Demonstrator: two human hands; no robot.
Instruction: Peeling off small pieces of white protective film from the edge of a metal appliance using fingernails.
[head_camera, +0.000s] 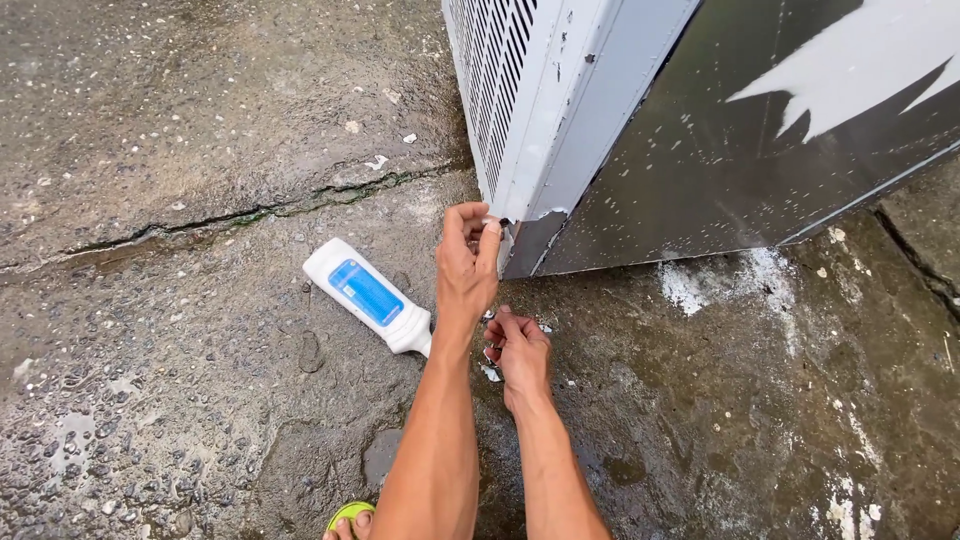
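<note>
At unit corner (515, 225), left hand (468, 265) pinching (perhaps film)

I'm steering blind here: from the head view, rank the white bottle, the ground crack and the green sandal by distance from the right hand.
From the right hand:
1. White bottle, lying just to its left on the concrete.
2. Green sandal, below-left at the frame's bottom edge.
3. Ground crack, far upper left.

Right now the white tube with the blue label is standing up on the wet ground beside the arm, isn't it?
Not quite. The head view shows the white tube with the blue label lying flat on its side, not standing up. It does rest on the wet ground, just beside the left hand's arm.
</note>
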